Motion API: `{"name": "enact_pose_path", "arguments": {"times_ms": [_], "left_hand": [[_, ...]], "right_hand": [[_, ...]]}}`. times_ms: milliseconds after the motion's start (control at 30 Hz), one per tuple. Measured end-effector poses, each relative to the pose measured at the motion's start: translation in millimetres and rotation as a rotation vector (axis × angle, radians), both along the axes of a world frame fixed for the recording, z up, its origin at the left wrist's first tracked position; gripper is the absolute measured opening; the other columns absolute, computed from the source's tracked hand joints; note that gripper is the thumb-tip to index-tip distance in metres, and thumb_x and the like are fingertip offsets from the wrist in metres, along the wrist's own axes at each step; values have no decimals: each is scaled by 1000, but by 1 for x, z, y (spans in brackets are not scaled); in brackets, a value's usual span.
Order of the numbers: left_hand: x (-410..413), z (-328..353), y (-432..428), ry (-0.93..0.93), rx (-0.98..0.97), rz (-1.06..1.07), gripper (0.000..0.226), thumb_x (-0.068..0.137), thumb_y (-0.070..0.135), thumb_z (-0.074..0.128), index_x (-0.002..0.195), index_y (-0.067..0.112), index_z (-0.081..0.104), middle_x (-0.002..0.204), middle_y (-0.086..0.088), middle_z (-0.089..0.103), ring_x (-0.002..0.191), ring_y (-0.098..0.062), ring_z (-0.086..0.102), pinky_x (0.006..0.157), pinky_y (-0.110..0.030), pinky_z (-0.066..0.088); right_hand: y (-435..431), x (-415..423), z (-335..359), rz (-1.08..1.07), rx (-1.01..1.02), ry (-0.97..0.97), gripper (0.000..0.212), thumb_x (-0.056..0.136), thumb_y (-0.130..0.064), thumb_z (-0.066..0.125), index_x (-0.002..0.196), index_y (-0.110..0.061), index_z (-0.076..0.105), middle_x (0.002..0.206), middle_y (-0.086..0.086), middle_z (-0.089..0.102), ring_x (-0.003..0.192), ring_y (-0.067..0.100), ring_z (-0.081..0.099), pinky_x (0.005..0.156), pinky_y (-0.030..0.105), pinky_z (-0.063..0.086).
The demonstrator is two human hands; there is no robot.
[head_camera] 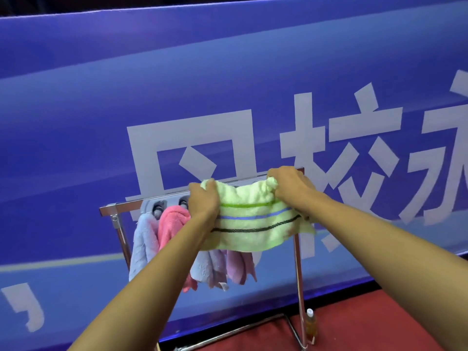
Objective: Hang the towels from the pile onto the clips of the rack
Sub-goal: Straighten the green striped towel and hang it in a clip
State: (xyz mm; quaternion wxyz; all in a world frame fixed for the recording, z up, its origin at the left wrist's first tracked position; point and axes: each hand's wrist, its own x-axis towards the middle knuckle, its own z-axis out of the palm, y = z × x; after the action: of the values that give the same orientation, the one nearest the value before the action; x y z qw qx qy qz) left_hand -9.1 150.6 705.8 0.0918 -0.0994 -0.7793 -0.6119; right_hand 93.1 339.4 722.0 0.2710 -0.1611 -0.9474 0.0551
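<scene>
The left hand (203, 201) is gripping the green striped towel (253, 224) by its left top corner. The right hand (291, 187) is bunching the right corner, fingers curled into cloth, and both are holding the towel spread at the rack (126, 206) top bar. Beyond, a pink towel (172, 226) and a blue towel (143, 241) are hanging from clips (159, 206) before a blue banner (101, 97).

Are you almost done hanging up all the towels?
Done: a blue towel, a pink towel, a second pale blue towel and a purple towel already hang from the rack. In hand: the left hand and right hand grip the green towel by its top edge, up at the rack's bar. Left: clipping it on. The pile is out of view, so I cannot tell how many more wait.
</scene>
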Motion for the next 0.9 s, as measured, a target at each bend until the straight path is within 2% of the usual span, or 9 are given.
{"name": "enact_pose_path", "arguments": {"times_ms": [67,167,233,300,400,533,733,800,900], "left_hand": [[-1,2,3,251,-192,-126,47,89,43,66,126,23,44,107,-2,60,101,-26,60,84,-37,47],[-12,6,11,594,-667,-181,50,84,17,61,126,43,57,108,-1,51,95,-27,60,74,-36,46],[-14,6,17,775,-894,-142,32,89,17,61,111,38,69,107,0,45,85,-27,58,63,-33,38],[-16,3,23,900,-1031,-77,12,94,22,60,94,29,71,102,0,38,78,-26,51,56,-33,31],[-27,-9,33,900,-1112,5,13,93,20,57,83,20,66,100,-1,34,74,-26,46,53,-35,30],[-28,-24,43,916,-1223,34,14,93,11,55,93,16,67,119,-7,43,95,-30,53,56,-36,33],[-26,-31,59,947,-1317,61,16,96,10,54,101,14,68,127,-7,45,100,-28,54,60,-36,32],[-24,-34,63,950,-1375,-4,16,96,11,54,104,14,67,126,-7,46,104,-30,56,63,-36,34],[-20,-38,70,854,-1380,-91,16,91,10,57,105,11,64,121,-10,50,98,-33,63,68,-37,47]], "right_hand": [[5,-5,4,-36,87,-6,29,86,2,53,106,-16,64,102,6,54,81,31,54,66,33,41],[12,-16,5,-44,190,-41,40,86,4,52,114,-21,65,100,4,43,77,30,50,66,35,41],[16,-24,1,-51,283,-52,43,85,3,56,117,-24,65,98,3,38,77,27,50,62,35,40],[18,-31,-6,-42,360,-64,44,85,2,59,119,-26,65,96,2,35,77,25,49,59,36,38],[22,-39,-19,-15,398,-110,49,90,0,57,129,-31,62,100,3,34,78,26,47,60,37,35],[21,-51,-39,-8,466,-164,51,93,-6,58,137,-31,53,121,11,46,91,30,58,63,38,39],[20,-60,-50,-64,518,-210,43,91,-6,61,130,-23,57,116,9,48,91,30,61,62,36,35],[18,-59,-57,-61,449,-243,41,94,-6,55,132,-22,55,122,12,49,96,32,63,66,36,36],[19,-61,-66,-26,174,-282,41,92,-10,55,129,-29,55,123,13,50,102,38,63,72,38,40]]}}
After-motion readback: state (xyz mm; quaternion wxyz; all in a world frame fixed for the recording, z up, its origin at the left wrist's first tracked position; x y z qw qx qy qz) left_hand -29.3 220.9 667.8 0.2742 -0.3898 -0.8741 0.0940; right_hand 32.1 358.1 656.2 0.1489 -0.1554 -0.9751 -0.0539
